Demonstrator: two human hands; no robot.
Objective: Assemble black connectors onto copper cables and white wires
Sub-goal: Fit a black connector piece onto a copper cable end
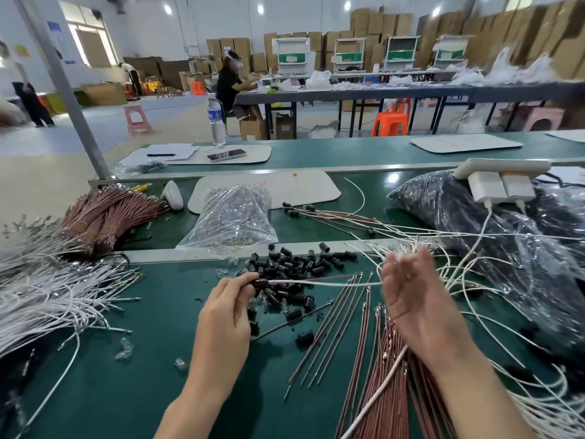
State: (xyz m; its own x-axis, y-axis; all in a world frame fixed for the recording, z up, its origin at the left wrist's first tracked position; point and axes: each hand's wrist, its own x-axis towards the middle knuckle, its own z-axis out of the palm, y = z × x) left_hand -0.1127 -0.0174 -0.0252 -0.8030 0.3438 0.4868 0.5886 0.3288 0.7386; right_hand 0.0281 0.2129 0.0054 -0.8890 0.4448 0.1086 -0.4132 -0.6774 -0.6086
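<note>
While the left hand (226, 307) pinches one black connector (260, 283) between thumb and fingertips, a white wire (323, 282) runs from that connector rightward to the right hand (408, 296). That hand is blurred with its fingers raised, and whether it grips the wire cannot be told. Both hands sit over the middle of the green bench (133, 391), nearer its front edge. Stock on the bench: a loose pile of black connectors (294, 264) just behind the left hand; single copper cables (332, 327) fanned between the hands; a thick bundle of copper cables (389, 391) under the right wrist, toward the front right corner; a mass of white wires (47, 296) along the left edge. Beyond the metal rail (158, 255): a clear bag (231, 217) of small parts and finished leads (332, 217) with connectors already fitted. Step in hand, as judged: seating the wire's terminal in the held connector. A copper-coloured strand lies just above the wire, but whether it enters the connector is unclear. Next move calls for a firm straight push along the wire while the left pinch keeps the connector from twisting.
</note>
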